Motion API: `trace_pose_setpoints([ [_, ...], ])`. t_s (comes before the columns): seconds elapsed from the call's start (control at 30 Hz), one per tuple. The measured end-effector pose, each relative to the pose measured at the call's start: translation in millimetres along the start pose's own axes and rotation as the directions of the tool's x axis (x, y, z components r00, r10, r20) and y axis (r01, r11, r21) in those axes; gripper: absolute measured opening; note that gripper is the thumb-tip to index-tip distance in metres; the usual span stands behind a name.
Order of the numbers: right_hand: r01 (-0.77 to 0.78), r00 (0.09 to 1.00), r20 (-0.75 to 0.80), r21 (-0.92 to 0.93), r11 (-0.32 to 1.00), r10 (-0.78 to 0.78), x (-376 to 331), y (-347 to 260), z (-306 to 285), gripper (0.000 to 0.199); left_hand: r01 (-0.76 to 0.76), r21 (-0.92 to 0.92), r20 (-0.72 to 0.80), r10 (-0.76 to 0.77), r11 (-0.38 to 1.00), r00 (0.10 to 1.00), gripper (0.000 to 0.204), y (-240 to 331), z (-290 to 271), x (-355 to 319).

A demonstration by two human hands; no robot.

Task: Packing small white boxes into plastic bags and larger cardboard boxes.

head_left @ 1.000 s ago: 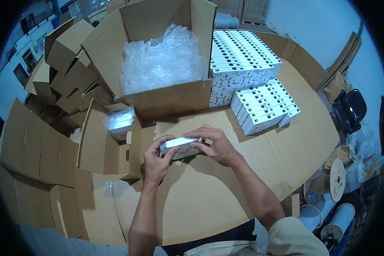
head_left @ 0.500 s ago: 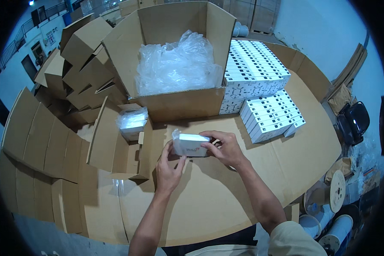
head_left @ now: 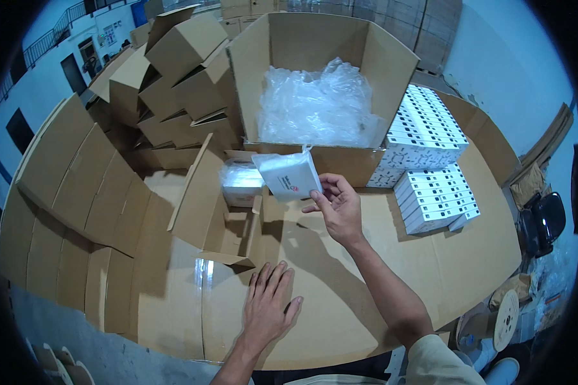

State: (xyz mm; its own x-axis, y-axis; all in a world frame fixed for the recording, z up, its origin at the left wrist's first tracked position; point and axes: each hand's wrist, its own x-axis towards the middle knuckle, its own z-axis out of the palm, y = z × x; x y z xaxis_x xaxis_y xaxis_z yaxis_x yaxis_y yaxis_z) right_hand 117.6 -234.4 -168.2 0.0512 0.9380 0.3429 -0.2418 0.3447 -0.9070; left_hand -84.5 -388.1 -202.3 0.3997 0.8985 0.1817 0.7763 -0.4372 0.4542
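A small white box in a clear plastic bag (head_left: pixel 288 177) is held up by one end in my right hand (head_left: pixel 339 208), thumb in front and fingers behind. It tilts above the table, close to an open brown carton (head_left: pixel 205 218). Inside that carton, at its far end, stand several bagged white boxes (head_left: pixel 242 183); its near part shows bare cardboard. My left hand (head_left: pixel 270 301) lies flat on the cardboard-covered table (head_left: pixel 340 308), fingers spread, holding nothing, just in front of the carton's near edge.
Behind stands a large open carton (head_left: pixel 392 70) full of clear plastic bags (head_left: pixel 321 106). To its right are stacked white boxes (head_left: pixel 427 135) and a lower group of white boxes (head_left: pixel 433 199). Folded brown cartons (head_left: pixel 186 83) pile up at back left, with a cardboard row (head_left: pixel 90 186) along the left.
My left hand has let go of the bagged box and come down onto the table. My right hand has raised and tilted the box. The view has shifted, moving the scene rightward.
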Motion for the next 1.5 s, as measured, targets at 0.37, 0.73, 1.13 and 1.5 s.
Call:
trace_pose_setpoints([
  [0.37, 0.053, 0.991, 0.127, -0.058, 0.997, -0.045, 33.3, 29.6, 41.8, 0.027, -0.05, 0.018, -0.024, 0.051, 0.999, 0.998, 0.056, -9.2, 0.4, 8.5],
  [0.73, 0.285, 0.918, 0.374, -0.39, 0.876, -0.132, 48.4, 7.4, 39.3, 0.03, -0.051, -0.023, -0.023, 0.05, 0.998, 0.998, 0.058, -10.8, 1.7, 10.3],
  [1.13, 0.507, 0.831, 0.516, -0.55, 0.664, -0.208, 50.6, 0.3, 52.2, 0.028, -0.059, -0.018, -0.033, 0.058, 0.998, 0.998, 0.053, -10.1, -0.8, 11.0],
  [1.5, 0.562, 0.798, 0.592, -0.661, 0.498, -0.114, 56.0, 19.4, 63.9, 0.022, -0.069, -0.015, -0.038, 0.068, 0.998, 0.997, 0.053, -11.7, 2.5, 11.0],
])
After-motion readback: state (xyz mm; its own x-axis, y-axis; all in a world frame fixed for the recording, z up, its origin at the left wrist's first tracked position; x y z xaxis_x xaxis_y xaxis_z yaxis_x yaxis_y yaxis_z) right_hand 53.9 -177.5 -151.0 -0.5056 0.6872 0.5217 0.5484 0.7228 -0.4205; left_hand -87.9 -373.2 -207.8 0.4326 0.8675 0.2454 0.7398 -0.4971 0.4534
